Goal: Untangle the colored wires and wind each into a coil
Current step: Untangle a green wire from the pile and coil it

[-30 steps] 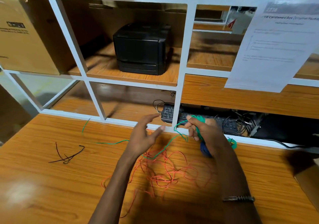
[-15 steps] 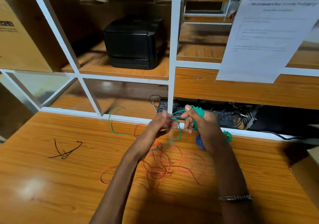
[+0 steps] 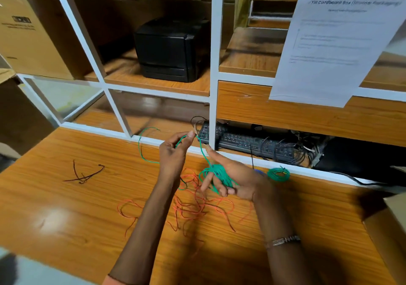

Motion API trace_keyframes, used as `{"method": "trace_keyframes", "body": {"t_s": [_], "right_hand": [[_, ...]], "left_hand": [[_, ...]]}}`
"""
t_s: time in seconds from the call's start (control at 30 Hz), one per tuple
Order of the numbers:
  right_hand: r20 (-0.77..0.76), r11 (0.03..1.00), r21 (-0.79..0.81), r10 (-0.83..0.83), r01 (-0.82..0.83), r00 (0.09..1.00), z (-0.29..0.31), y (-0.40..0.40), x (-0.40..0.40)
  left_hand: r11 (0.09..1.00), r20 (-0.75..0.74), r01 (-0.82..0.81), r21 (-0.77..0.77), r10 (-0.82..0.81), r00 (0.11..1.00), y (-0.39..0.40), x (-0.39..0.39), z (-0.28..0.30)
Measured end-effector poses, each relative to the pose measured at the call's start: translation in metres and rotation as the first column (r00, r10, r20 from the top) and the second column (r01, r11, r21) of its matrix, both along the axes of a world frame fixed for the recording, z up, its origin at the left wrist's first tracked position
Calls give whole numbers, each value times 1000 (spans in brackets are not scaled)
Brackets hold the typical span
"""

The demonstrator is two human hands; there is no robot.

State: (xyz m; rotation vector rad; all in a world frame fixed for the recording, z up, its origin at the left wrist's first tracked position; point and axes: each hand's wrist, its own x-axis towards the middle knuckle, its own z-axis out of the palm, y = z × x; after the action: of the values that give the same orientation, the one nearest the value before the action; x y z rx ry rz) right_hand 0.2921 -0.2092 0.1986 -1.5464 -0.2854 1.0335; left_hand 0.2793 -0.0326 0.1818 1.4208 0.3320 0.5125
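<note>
At lower centre the red wire [image 3: 193, 205] is left tangled on the counter [image 3: 66, 208]. Above it, green wire [image 3: 216, 175] is half wound round the right hand [image 3: 232, 179], pinched taut by the left hand [image 3: 175, 153]. One green coil [image 3: 278, 173] lies finished, centre right.

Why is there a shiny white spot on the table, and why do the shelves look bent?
Head view: the white spot is lamp glare bouncing off the glossy table. The white shelf frame leans and curves because the wide-angle lens bends straight lines near the edges. The paper sheet looks smeared, its small print unreadable.
</note>
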Motion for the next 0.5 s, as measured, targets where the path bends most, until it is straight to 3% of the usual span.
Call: {"method": "trace_keyframes", "body": {"t_s": [0.1,0.23,0.33,0.4,0.47,0.5], "right_hand": [[-186,953,285,159,-102,970,-17,15,-5],[-354,700,690,105,184,929,-12,12,3],[-477,433,781,-55,451,877,-1,0,17],[-532,269,794,-128,546,837,0,-7,29],[-543,209,793,-186,572,819,-2,-14,37],[-530,224,790,-217,570,820,-2,-16,39]], "left_hand": [[999,-73,-23,33,25,997,-6,-1,-18],[999,-127,23,37,-18,992,-4,-16,-31],[968,-138,232,91,-218,966,-9,-31,-35],[934,-159,334,131,-312,937,-10,-37,-40],[925,-138,329,191,-306,942,-9,-42,-42],[924,-139,314,216,-290,947,-9,-45,-40]]}}
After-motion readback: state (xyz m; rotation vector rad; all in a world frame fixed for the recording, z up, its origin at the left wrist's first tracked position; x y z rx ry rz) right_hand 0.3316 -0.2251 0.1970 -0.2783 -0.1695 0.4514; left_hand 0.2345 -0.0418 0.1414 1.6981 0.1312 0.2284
